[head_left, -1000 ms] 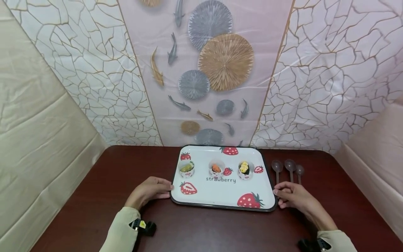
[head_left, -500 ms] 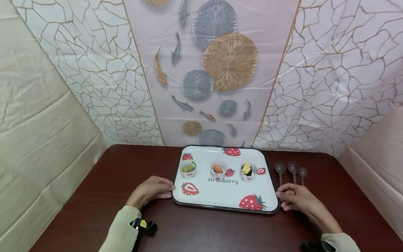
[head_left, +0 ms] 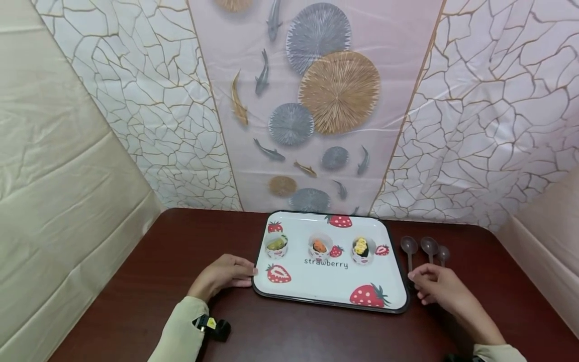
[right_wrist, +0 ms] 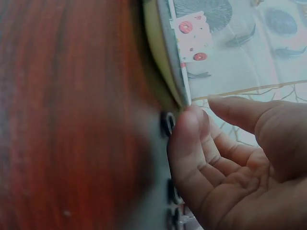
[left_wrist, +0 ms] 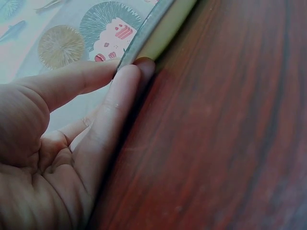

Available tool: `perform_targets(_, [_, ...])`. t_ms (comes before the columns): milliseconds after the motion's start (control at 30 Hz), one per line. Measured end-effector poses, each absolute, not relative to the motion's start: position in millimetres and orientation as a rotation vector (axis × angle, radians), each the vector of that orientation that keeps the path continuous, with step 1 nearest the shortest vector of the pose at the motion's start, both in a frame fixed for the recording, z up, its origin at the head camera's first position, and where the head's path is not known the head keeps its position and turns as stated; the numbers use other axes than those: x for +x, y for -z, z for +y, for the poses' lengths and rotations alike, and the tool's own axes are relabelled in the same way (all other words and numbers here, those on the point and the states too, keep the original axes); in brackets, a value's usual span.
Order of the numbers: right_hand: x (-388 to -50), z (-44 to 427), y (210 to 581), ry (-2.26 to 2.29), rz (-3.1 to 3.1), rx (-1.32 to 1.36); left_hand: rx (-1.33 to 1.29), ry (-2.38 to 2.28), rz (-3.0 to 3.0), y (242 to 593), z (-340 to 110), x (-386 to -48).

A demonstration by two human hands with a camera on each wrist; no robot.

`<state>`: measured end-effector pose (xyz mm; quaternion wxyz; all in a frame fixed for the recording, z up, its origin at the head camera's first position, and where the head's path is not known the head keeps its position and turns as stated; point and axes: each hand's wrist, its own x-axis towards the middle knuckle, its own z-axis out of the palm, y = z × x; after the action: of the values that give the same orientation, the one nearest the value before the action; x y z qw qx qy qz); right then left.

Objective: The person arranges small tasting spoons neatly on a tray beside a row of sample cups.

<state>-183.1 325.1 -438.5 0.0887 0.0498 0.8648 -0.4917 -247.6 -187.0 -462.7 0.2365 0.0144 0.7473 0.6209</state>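
We see the tray [head_left: 316, 284] lying on the tabletop [head_left: 289, 337], its long axis running left to right with a slight slant, the right end nearer us, its "strawberry" lettering [head_left: 326, 264] upright to us. At the tray's left edge, the left hand [head_left: 223, 275] pinches that edge between thumb and fingers. By its right edge, the right hand's [head_left: 441, 287] fingers are narrowly parted; its thumb, against the tray a moment ago, now stands just off it. We see three filled cups [head_left: 320, 249] on the tray and three spoons [head_left: 429, 245] to its right.
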Motion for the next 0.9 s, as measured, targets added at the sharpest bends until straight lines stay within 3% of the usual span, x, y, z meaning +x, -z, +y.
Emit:
perform_targets(367, [-179.9,323.0,433.3,1.113,3.08,0.078,0.011,-1.692,2.063,460.9,-182.9,-247.0])
perform_targets(900, [-190.4,313.4,439.6,0.741,3.048,-0.127,-0.044,-1.677,2.11,463.4,-185.6,-246.1])
